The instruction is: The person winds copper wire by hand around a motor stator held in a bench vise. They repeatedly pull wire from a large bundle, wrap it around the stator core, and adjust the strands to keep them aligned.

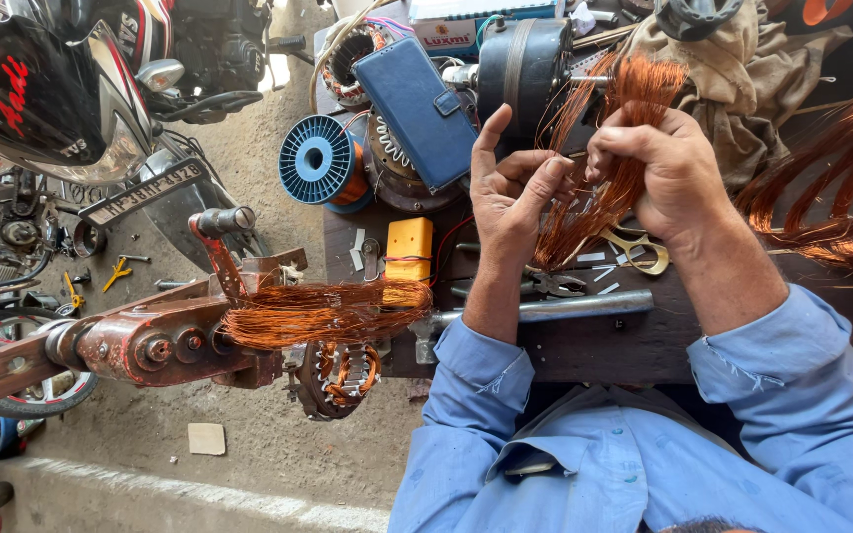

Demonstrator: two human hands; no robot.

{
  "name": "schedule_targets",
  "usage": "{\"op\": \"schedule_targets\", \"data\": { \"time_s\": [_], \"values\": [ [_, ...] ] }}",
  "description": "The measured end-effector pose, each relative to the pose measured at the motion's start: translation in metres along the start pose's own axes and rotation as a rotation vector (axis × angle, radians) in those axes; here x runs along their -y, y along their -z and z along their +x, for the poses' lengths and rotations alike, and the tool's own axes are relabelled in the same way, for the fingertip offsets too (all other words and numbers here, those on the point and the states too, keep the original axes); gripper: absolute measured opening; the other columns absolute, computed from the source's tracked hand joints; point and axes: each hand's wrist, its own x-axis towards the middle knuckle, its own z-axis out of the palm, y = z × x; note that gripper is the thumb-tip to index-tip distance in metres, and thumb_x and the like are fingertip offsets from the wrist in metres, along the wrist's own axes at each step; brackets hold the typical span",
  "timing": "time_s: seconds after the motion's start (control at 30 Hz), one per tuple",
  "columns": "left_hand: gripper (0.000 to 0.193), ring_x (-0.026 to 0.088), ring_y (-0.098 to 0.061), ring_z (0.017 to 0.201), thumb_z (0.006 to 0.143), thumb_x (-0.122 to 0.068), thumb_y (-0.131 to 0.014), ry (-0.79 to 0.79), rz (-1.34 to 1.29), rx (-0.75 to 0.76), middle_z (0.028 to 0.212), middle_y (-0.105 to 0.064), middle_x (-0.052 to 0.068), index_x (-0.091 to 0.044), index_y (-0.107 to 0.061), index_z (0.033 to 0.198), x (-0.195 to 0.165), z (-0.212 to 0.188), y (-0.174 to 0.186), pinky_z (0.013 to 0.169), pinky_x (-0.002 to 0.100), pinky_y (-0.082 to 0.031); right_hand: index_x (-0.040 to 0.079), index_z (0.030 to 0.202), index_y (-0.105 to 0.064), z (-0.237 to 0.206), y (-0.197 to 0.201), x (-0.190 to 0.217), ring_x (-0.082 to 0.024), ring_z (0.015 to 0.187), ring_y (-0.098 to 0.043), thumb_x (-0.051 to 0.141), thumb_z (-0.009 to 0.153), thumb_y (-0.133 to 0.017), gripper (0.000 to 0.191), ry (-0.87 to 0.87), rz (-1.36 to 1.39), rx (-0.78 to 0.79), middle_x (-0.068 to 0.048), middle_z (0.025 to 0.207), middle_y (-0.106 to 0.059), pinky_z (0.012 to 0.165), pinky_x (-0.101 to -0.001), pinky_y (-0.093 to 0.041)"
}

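Both hands work a bundle of copper wire strands [594, 188] at upper centre. The right hand [668, 173] has a closed grip on the bundle's top, while the left hand [510, 192], fingers loosely half-open, pinches single strands. Most strands hang tangled and unsorted; another copper wire hank [323, 311] waits draped on the rusty vise [160, 341] at left.

Figure: my left hand [507, 197] and right hand [665, 173] work hemmed in, the dark motor body [523, 64] and blue wallet case [417, 109] close ahead, scissors [642, 249], pliers [553, 284] and a metal bar [565, 308] on the bench below. Loose copper wire [831, 192] crowds my right. Open passage lies left, over the bare concrete floor [249, 454] beyond the wire-wrapped rusty winder [165, 341].
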Motion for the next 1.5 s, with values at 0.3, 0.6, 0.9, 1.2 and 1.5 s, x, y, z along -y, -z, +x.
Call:
{"op": "schedule_targets", "data": {
  "time_s": [0.3,0.6,0.9,1.2,1.5],
  "values": [
    [0.081,0.016,-0.073,0.092,0.098,-0.002,-0.074,0.012,0.053,0.02,0.102,-0.073,0.012,-0.006,-0.028,0.165,-0.001,0.005,-0.004,0.081,0.03,-0.064,0.001,0.104,-0.066,0.007,-0.004,0.007,-0.023,0.086,-0.069,-0.001,0.096,-0.054,0.015,-0.015,0.092,-0.034,-0.013,0.089,-0.067,0.087,-0.0401,-0.061],
    [0.084,0.017,-0.075,0.091,0.095,0.0,-0.075,0.033,0.111,0.066,0.1,-0.073,0.011,-0.007,-0.028,0.164,-0.013,0.016,-0.006,0.076,0.03,-0.065,-0.001,0.106,-0.071,0.022,-0.006,0.002,-0.013,0.072,-0.064,0.002,0.095,-0.076,0.012,-0.047,-0.1,-0.085,-0.007,0.086,-0.068,0.067,-0.0257,-0.055],
    [0.082,0.014,-0.073,0.09,0.096,-0.002,-0.075,-0.034,0.09,-0.011,0.101,-0.074,0.012,-0.005,-0.028,0.164,-0.02,0.031,0.001,0.077,0.028,-0.063,0.001,0.102,-0.07,0.033,-0.018,0.008,-0.014,0.071,-0.063,0.004,0.097,-0.076,0.009,-0.04,-0.109,-0.09,-0.006,0.082,-0.066,0.068,-0.0262,-0.056],
    [0.083,0.013,-0.072,0.09,0.095,-0.002,-0.077,-0.046,0.033,-0.043,0.102,-0.074,0.011,-0.004,-0.029,0.163,-0.021,0.04,0.005,0.076,0.026,-0.062,0.002,0.097,-0.066,0.037,-0.022,0.013,-0.018,0.084,-0.067,0.0,0.096,-0.063,0.004,-0.016,0.01,-0.022,-0.01,0.091,-0.069,0.084,-0.0342,-0.059],
    [0.084,0.013,-0.072,0.086,0.095,-0.001,-0.077,-0.009,0.056,0.008,0.101,-0.074,0.012,-0.005,-0.029,0.164,-0.026,0.043,0.003,0.074,0.027,-0.062,0.0,0.106,-0.069,0.044,-0.029,0.014,-0.015,0.074,-0.063,0.004,0.099,-0.065,0.009,-0.04,0.001,-0.004,-0.007,0.08,-0.063,0.076,-0.033,-0.057]
  ]
}}
